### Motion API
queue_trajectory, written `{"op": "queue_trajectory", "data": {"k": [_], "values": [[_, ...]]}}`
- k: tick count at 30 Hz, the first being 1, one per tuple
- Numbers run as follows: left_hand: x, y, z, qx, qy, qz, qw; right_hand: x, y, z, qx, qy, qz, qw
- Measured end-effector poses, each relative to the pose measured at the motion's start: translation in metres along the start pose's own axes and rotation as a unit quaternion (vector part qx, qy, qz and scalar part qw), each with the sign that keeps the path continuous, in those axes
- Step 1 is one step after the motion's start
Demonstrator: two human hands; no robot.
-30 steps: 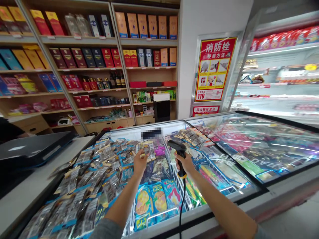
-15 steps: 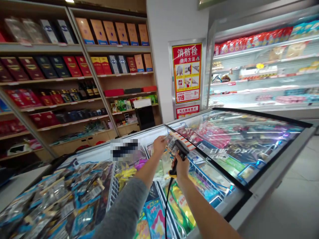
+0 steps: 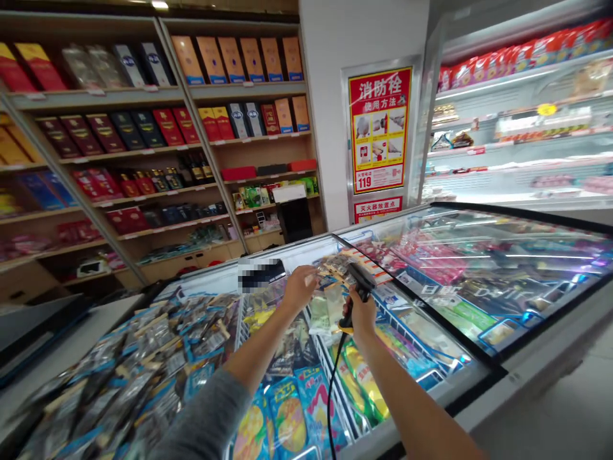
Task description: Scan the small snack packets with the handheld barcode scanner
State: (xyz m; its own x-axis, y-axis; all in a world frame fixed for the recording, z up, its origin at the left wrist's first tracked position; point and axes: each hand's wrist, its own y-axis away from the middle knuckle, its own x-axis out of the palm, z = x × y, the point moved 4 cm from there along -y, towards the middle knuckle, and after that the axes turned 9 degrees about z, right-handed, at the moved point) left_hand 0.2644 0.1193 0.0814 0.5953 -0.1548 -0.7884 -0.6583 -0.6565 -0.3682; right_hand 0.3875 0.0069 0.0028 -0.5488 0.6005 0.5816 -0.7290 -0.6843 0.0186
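Note:
My right hand [image 3: 363, 313] grips a black handheld barcode scanner [image 3: 359, 281] by its handle, with its head raised over the chest freezer [image 3: 498, 377]. A black cable [image 3: 330, 396] hangs from the handle. To the left of the scanner is my left hand [image 3: 301, 287], fingers bent and slightly apart, with nothing visible in it. Beyond the hands lies a pile of clear-wrapped brown packets [image 3: 332, 263]. Many similar blue-edged packets [image 3: 163, 345] are heaped at the left. Below the hands, wire baskets hold yellow-green ice pops [image 3: 366, 377] and blue fruit-picture packs [image 3: 287, 412].
Sliding glass [image 3: 460, 255] covers the freezer's right half. A dark flat object, partly pixelated [image 3: 261, 275], rests at its back edge. Wooden shelves with boxes [image 3: 234, 57] stand behind, beside a red fire-hydrant sign [image 3: 380, 131]. A lit open fridge [image 3: 522, 160] is at the right.
My left hand has drawn away to the left from the scanner, and the clear packet is no longer seen in it. My right hand still holds the scanner. The view has shifted left.

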Motion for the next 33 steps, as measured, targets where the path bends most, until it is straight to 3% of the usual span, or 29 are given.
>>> {"op": "queue_trajectory", "data": {"k": [4,8,12,17,22,26,29,33], "values": [[-0.041,0.099,0.031,-0.053,-0.028,-0.008,0.998,0.005,0.017,-0.003,0.0,-0.01,0.046,0.999],[-0.061,0.195,0.062,-0.125,-0.142,-0.002,0.982,0.031,0.049,-0.021,0.019,-0.005,0.092,0.996],[-0.082,0.25,0.086,-0.168,-0.253,0.026,0.952,0.075,0.1,-0.048,0.066,0.015,0.167,0.984],[-0.111,0.275,0.112,-0.161,-0.265,0.057,0.949,0.128,0.16,-0.084,0.113,0.072,0.278,0.951],[-0.132,0.285,0.139,-0.123,-0.201,0.021,0.972,0.164,0.203,-0.122,0.21,0.128,0.367,0.897],[-0.149,0.291,0.159,-0.139,-0.145,-0.04,0.979,0.172,0.222,-0.139,0.283,0.128,0.369,0.876],[-0.154,0.293,0.161,-0.157,-0.154,-0.067,0.973,0.17,0.227,-0.143,0.321,0.11,0.352,0.872],[-0.15,0.291,0.153,-0.258,-0.217,-0.071,0.939,0.164,0.227,-0.138,0.329,0.106,0.335,0.876]]}}
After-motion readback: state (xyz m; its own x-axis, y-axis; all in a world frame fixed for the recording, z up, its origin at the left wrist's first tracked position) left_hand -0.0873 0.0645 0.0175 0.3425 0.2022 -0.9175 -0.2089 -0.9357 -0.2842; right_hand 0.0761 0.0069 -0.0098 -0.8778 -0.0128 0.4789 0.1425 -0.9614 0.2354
